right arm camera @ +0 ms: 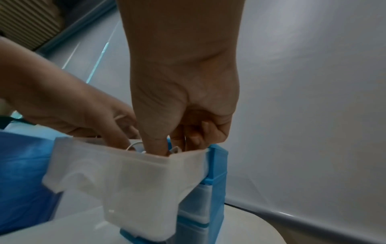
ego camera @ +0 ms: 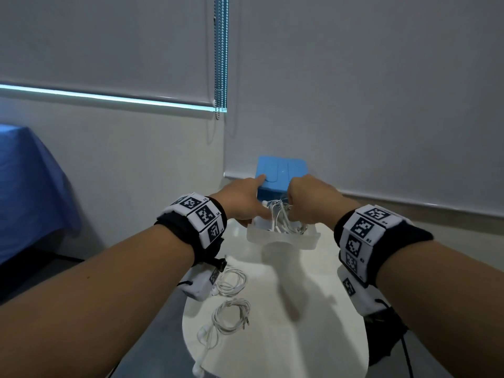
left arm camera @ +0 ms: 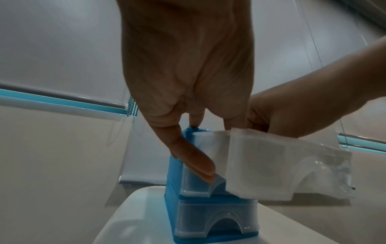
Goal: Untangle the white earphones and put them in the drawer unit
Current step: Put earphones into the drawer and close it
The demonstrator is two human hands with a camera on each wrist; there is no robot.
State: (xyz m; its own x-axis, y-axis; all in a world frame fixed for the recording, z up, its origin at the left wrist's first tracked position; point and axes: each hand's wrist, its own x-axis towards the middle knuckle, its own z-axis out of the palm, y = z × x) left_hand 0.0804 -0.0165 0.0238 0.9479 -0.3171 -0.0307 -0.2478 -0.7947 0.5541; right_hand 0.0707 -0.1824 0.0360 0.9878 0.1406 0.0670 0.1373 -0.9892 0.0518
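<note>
1. Step in hand, as I judge it: stowing one set of white earphones (ego camera: 283, 218) in the pulled-out top drawer (ego camera: 283, 237) of the blue drawer unit (ego camera: 281, 173), which stands at the far end of the white surface (ego camera: 286, 309)

2. The right hand (ego camera: 311, 203) reaches down into the drawer; in the right wrist view its fingers are curled and the thumb and fingertips close on the cable, so its grip grasps the earphones as they go into the tray

3. The left hand (ego camera: 242, 199) steadies things: a forefinger lies on the top of the unit, and in the left wrist view straight fingers lie against the drawer fronts. Its grip is released, pressing rather than clutching. In the right wrist view, one of its fingers appears to reach into the drawer beside the cable, though I cannot tell whether it pinches anything

4. Two more coils of white earphones, the nearer coil (ego camera: 231, 315) and the farther coil (ego camera: 230, 281), lie on the surface near the left wrist, so the task is probably only partly done

5. The next move calls for tucking every loop below the drawer rim, letting go, then sliding the drawer shut with the unit held still; a stray loop over the edge could jam it
</note>
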